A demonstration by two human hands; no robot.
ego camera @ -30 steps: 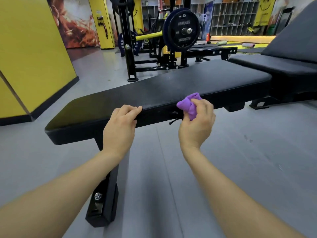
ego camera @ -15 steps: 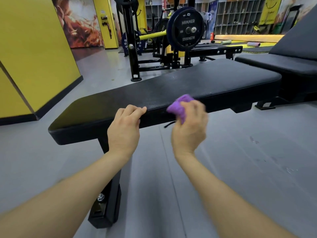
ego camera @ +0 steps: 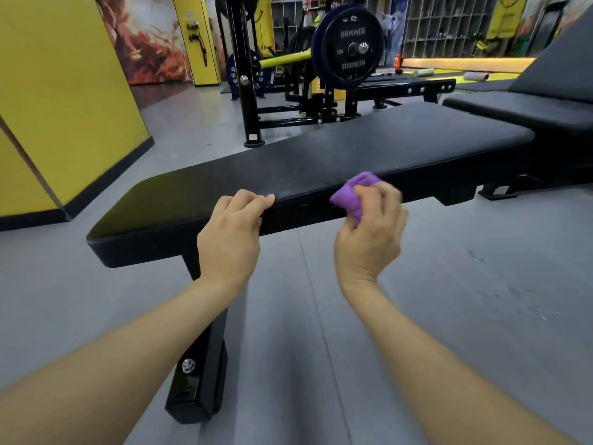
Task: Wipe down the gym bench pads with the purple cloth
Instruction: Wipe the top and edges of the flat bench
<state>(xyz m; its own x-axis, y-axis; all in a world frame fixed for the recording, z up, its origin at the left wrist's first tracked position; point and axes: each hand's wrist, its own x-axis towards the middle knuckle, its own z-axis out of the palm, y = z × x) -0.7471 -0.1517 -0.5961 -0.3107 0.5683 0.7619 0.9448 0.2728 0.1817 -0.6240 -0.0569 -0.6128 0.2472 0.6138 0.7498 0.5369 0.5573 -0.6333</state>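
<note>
We grip purple cloth point(ego camera: 353, 195) in right hand point(ego camera: 369, 232), slid back rightward along bench pad point(ego camera: 321, 162) near edge; left hand point(ego camera: 229, 234) stays curled over edge. Edge wiping continues.

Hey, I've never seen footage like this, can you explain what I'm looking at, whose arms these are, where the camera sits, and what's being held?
This is a single view from a camera worn on a person's head, looking forward and down, so the arms are the wearer's own. No robot is involved. The left hand rests on the near edge of a flat black gym bench pad, fingers curled over it. The right hand grips a bunched purple cloth pressed against the pad's front edge. Behind stand a weight plate on a rack and yellow walls.
</note>
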